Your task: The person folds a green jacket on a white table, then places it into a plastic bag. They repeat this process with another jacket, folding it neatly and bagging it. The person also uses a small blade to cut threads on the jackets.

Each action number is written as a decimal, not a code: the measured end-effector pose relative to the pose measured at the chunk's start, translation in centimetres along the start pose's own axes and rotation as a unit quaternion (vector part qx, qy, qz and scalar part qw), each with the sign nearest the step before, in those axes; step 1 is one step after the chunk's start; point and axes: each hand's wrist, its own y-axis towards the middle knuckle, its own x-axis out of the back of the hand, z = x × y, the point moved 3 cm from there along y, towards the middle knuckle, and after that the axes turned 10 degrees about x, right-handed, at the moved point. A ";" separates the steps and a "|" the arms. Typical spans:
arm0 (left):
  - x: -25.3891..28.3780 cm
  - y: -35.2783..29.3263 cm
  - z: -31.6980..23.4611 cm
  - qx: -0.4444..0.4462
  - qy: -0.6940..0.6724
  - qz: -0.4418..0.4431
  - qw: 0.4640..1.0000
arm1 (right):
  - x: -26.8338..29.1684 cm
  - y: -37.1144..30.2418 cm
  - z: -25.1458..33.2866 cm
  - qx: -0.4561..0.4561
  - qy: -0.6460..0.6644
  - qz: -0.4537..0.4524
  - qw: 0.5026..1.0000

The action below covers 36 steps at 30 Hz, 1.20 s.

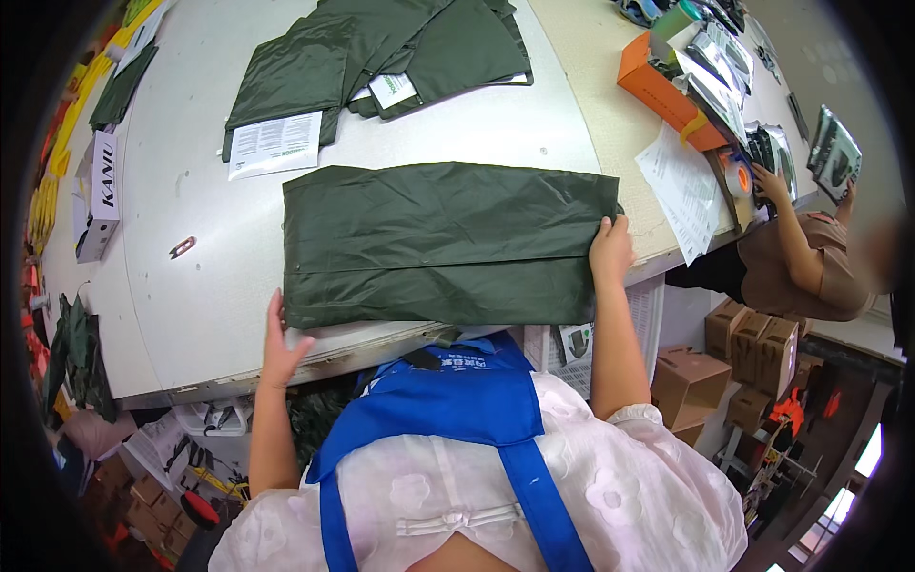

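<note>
Blouse (610,496) nearest, green fabric (438,243) lies between left fingers (275,311) and right fingers (607,234).

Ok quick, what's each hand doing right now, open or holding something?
Left hand: open, beside the dark green cloth.
Right hand: at its right edge; whether gripping cannot be told.

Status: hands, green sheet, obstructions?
Right hand grips right edge of dark green folded rectangular sheet. Left hand open by lower-left corner, contact unclear. Sheet flat, creased, on white table. Small red tool lies left, apart.
</note>
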 end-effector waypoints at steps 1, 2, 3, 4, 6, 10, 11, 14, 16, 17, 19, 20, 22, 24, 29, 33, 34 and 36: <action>-1.6 -0.1 -1.2 -0.024 -0.030 -0.009 0.999 | 0.8 -0.1 0.5 -0.002 -0.065 -0.008 0.998; -2.4 -0.1 -1.9 -0.046 -0.061 -0.018 0.997 | 1.3 -0.1 0.6 -0.004 -0.130 -0.015 0.991; -3.0 0.5 -1.2 0.006 -0.056 -0.052 0.997 | 1.3 -0.1 -0.2 0.000 -0.114 -0.030 0.993; -2.9 0.7 -0.9 0.061 -0.044 -0.088 0.993 | 0.8 -0.2 -1.4 0.002 -0.095 -0.040 0.995; -3.1 1.8 -0.3 0.114 -0.135 -0.146 0.973 | 0.1 0.5 -2.8 0.022 -0.015 -0.063 0.998; -3.2 2.4 -0.3 -0.092 0.075 -0.275 0.954 | -0.2 1.0 -2.7 0.064 0.034 -0.095 0.993; -3.3 2.5 -1.1 -0.124 0.098 -0.279 0.947 | 0.2 1.5 -3.1 0.068 0.029 -0.100 0.992; -1.4 0.6 -0.5 -0.186 0.229 -0.285 0.912 | -0.5 1.4 -5.4 0.080 0.040 -0.086 0.992; -0.6 0.8 2.2 -0.126 0.287 -0.226 0.922 | -1.6 1.3 -4.6 0.081 -0.004 -0.057 0.995; 0.0 0.3 3.4 -0.096 0.291 -0.196 0.931 | -2.1 0.7 -4.0 0.086 -0.024 -0.060 0.994; 1.1 -0.5 2.0 -0.085 0.291 -0.150 0.941 | -1.7 0.0 -2.9 0.078 0.010 -0.049 0.996; 1.5 -1.0 0.7 -0.081 0.289 -0.125 0.946 | -1.4 -0.5 -2.2 0.080 -0.009 -0.042 0.996; 2.0 -2.0 -3.7 -0.131 0.320 -0.081 0.935 | -0.3 -1.4 -1.1 0.071 -0.036 -0.038 0.996; 1.7 -2.3 -5.3 -0.160 0.308 -0.024 0.938 | -0.5 -1.9 -0.9 0.063 -0.072 -0.021 0.995; 1.4 0.2 -6.0 -0.168 0.442 -0.001 0.881 | -2.1 -0.7 -1.7 0.069 -0.066 -0.039 0.995; 0.6 5.3 -10.0 -0.260 0.359 -0.110 0.890 | -1.8 0.6 -2.1 0.085 -0.131 -0.009 0.988; 0.1 6.8 -11.2 -0.251 0.404 -0.113 0.872 | -2.0 0.8 -1.5 0.057 -0.137 0.017 0.989; -0.8 9.6 -12.0 -0.230 0.464 -0.121 0.847 | -2.3 1.6 0.0 0.025 -0.126 0.038 0.991</action>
